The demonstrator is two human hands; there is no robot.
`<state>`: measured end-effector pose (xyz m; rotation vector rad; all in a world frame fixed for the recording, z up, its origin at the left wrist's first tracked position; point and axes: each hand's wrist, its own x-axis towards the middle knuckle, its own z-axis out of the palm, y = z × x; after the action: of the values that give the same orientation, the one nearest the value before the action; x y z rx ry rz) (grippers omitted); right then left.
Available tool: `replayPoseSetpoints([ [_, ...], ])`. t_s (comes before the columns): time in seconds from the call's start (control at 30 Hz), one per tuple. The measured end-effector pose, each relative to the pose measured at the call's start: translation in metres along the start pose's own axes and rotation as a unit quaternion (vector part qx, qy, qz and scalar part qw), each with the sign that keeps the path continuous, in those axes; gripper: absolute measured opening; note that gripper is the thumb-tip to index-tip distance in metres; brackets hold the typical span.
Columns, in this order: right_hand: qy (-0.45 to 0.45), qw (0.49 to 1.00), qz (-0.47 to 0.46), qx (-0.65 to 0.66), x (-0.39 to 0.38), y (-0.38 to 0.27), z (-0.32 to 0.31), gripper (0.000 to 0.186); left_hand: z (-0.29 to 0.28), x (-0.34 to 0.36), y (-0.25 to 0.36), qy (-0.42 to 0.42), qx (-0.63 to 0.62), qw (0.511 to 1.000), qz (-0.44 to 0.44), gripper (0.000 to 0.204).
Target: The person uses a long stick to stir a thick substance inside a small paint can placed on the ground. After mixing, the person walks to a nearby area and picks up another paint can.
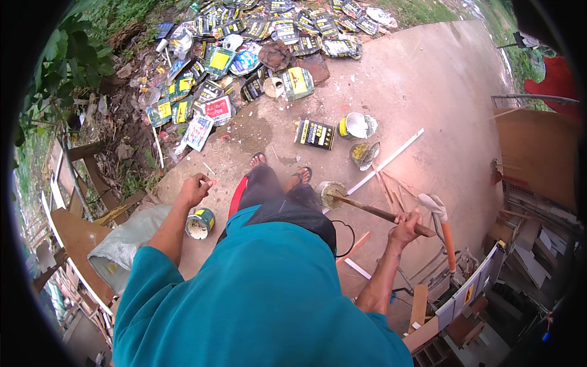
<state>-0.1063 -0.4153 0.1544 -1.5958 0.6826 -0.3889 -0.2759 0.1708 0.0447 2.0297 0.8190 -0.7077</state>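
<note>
My right hand [406, 227] is wrapped round a long wooden handle [373, 211]. The handle slants left and its far end meets a round, dirty can [332, 191] beside my right leg. Whether a tool head sits at that end, I cannot tell. My left hand [195, 188] is held out to the left with its fingers curled together; a tiny reddish spot shows at the fingertips, too small to name. Below that hand, a green can [200, 224] with pale residue inside stands on the concrete.
Flattened cans and labelled metal sheets lie in a pile [263, 43] ahead. Closer are a black-and-yellow rectangular can [314, 134], two opened cans [357, 126], [364, 155] and a white strip [391, 156]. An orange-handled tool [448, 238] leans at right; a pale sack [125, 248] lies left.
</note>
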Motion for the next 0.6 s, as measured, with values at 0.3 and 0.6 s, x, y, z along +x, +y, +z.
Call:
replayPoseSetpoints([
  [0.3,-0.13,0.978,-0.148,0.064,-0.038,-0.35,-0.056,0.042,0.028,0.104,-0.003,0.022,-0.031,0.999,0.001,0.034],
  [0.6,-0.06,0.961,-0.254,0.089,0.055,-0.312,0.046,0.04,0.003,0.03,-0.021,0.026,-0.097,0.995,-0.025,0.035],
])
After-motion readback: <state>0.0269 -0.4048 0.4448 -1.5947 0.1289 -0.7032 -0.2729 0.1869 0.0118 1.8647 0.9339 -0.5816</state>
